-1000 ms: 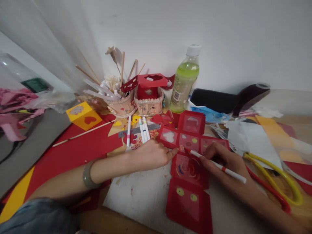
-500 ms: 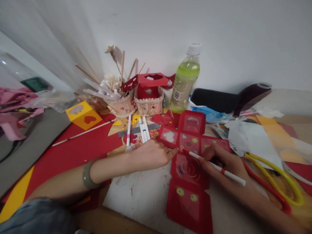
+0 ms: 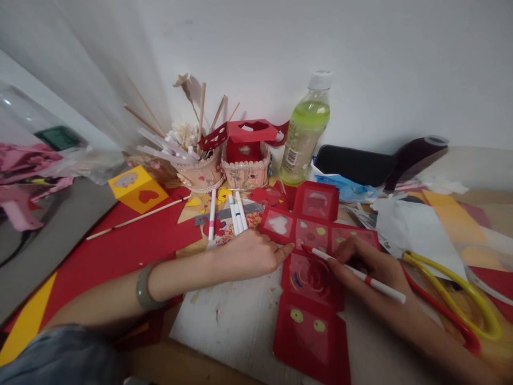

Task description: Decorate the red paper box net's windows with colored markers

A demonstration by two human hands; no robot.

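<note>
A red cross-shaped paper piece lies flat on a whitish board, with translucent windows bearing drawn shapes, such as two yellow-green eyes on the lowest panel. Curled in, my left hand rests at its left edge, one fingertip on the paper; nothing shows inside its fingers. My right hand pinches a white marker with a red band, its red tip at the lower left of the central window. Several capped markers lie beyond my left hand.
Behind stand two decorated cups, a green drink bottle and a black phone. Yellow-and-red scissors lie right. At left are a yellow box, a thin stick and red paper.
The marker tip and my right hand have shifted very slightly. My left hand stays in place, and nothing has been let go or taken hold of.
</note>
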